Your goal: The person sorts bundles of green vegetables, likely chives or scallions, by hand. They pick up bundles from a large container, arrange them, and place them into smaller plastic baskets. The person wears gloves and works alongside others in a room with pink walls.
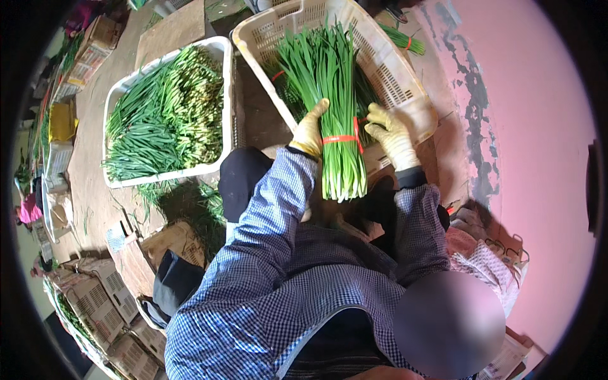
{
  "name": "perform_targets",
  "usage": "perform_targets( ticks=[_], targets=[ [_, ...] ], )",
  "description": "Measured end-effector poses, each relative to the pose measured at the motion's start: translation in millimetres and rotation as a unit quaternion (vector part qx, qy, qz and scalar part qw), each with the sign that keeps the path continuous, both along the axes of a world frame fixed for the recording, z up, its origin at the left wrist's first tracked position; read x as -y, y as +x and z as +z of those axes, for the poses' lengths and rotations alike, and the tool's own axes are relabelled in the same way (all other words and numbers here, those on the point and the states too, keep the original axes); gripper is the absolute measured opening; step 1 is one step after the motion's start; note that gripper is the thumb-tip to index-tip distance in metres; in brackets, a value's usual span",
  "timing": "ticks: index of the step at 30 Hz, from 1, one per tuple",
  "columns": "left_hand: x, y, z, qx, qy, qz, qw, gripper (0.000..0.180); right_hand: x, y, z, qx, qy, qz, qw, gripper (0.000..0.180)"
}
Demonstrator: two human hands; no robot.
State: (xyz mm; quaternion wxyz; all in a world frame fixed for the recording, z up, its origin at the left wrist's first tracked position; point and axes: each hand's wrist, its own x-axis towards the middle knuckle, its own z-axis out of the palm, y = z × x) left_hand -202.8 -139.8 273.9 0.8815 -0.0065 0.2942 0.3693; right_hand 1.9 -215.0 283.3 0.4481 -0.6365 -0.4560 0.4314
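Observation:
A thick bundle of garlic chives (342, 82) stands out before me, leaf tips pointing away and pale cut ends (344, 180) toward me. Around its lower part runs a red band (339, 139), with a short red strip rising at its right side. My gloved left hand (310, 132) grips the bundle's left side, thumb over the leaves. On the other side, my gloved right hand (392, 136) is close beside the band, fingers bent and apart; whether a fingertip touches the strip is hard to see. Behind the bundle, a cream plastic crate (400, 79) holds more banded chives, partly hidden.
At left, a white crate (229, 82) is heaped with chives. Loose leaves (209, 202) lie below it. A pink wall (525, 120) bounds the right side, with another banded bundle (405, 41) near it. Stacked crates (95, 304) stand at lower left.

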Motion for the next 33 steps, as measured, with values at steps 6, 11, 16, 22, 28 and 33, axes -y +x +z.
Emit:
perform_targets(
  ticks=[6,11,16,22,28,33],
  targets=[
    [-18.4,-27.2,12.1,-0.001,0.0,-0.055,0.998,0.047,-20.7,-23.6,65.9,0.543,0.1,0.115,0.826,0.099],
    [-0.4,-34.4,25.0,0.005,0.042,-0.182,0.982,0.05,-10.8,-41.2,103.2,0.64,0.11,0.253,0.717,0.099],
    [18.2,-38.0,19.0,0.031,0.068,-0.349,0.934,0.048,0.1,-34.2,119.7,0.656,0.18,0.326,0.657,0.084],
    [25.3,-47.6,31.4,-0.042,0.382,-0.365,0.848,0.062,12.5,-45.9,135.0,0.614,0.194,0.435,0.63,0.087],
    [5.4,-50.4,19.1,-0.004,0.375,-0.534,0.757,0.072,12.0,-50.4,130.3,0.576,0.144,0.445,0.671,0.079],
    [-17.0,-65.8,49.4,0.101,0.312,-0.537,0.777,0.069,14.6,-42.6,116.7,0.5,0.135,0.393,0.759,0.064]
  ],
)
